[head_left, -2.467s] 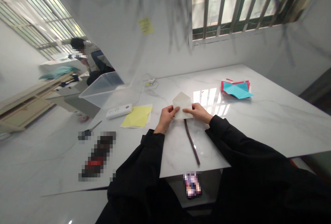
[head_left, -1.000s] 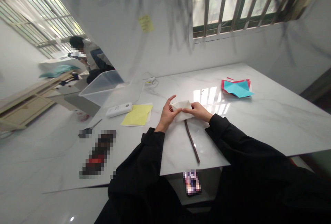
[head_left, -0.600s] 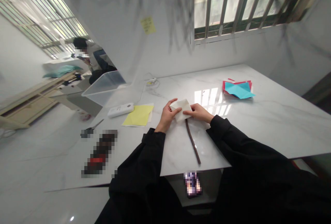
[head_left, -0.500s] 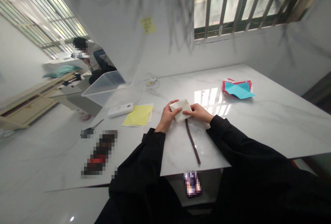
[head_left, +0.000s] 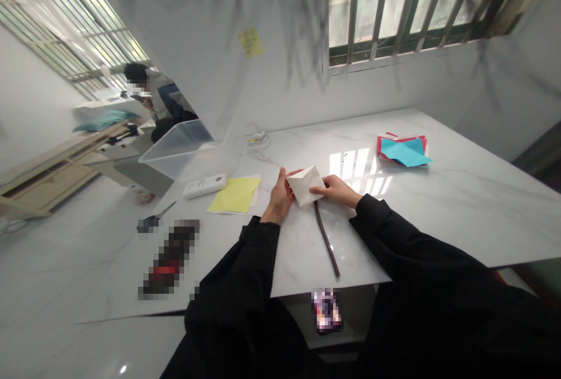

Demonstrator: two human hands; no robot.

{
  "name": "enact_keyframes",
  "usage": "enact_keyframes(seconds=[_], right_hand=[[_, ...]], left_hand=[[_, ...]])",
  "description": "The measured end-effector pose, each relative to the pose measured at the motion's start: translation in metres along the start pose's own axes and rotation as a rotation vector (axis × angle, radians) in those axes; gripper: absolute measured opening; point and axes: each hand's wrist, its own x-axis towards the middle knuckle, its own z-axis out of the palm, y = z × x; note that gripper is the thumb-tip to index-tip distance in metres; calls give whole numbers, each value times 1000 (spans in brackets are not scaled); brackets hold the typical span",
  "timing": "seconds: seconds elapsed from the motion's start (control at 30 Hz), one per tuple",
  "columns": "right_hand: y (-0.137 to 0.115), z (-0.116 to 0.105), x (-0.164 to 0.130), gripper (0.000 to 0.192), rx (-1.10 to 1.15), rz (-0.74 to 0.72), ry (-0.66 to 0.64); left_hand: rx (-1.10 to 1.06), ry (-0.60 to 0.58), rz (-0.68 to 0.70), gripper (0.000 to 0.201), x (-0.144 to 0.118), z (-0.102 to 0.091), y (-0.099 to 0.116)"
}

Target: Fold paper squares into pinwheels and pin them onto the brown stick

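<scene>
Above the white marbled table [head_left: 460, 198], a cream sheet of folded paper [head_left: 305, 187] is held between my two hands. My right hand [head_left: 339, 190] pinches its right edge, thumb on the front. My left hand [head_left: 279, 198] supports the left side with its fingers behind the paper, while its thumb stands raised off the surface. Part of those left fingers is hidden by the paper. Just below the paper, a thin dark brown stick [head_left: 326, 239], slightly curved, lies on the table and points toward the near edge.
Yellow paper sheets [head_left: 234, 195] lie left beside a white device [head_left: 204, 186]. Scissors [head_left: 162, 215] and a blurred-out dark object [head_left: 170, 259] are further left. A clear bin [head_left: 184, 151] stands behind. Blue and red papers [head_left: 405, 151] lie right. A person [head_left: 162, 96] sits far left.
My left thumb has lifted off the front of the folded paper and now points upward. The right hand keeps its pinch in the same place.
</scene>
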Motion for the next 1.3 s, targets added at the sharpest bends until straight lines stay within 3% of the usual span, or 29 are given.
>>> enact_keyframes(seconds=[0.3, 0.5, 0.7, 0.97, 1.17, 1.3], right_hand=[[-2, 1, -1, 36, 17, 2, -23], [-2, 1, -1, 40, 6, 6, -36], [-8, -2, -5, 38, -46, -12, -110], [-16, -13, -10, 35, 0, -35, -317], [-12, -8, -7, 33, 82, 1, -210], [-10, -5, -4, 34, 134, 35, -176]], left_hand=[[111, -4, 110, 45, -6, 7, -3], [161, 16, 114, 46, -7, 8, -1], [247, 60, 184, 52, -8, -3, 18], [345, -201, -18, 55, -14, -11, 26], [311, -318, -6, 72, -22, -12, 36], [343, -126, 90, 60, -11, -13, 23]])
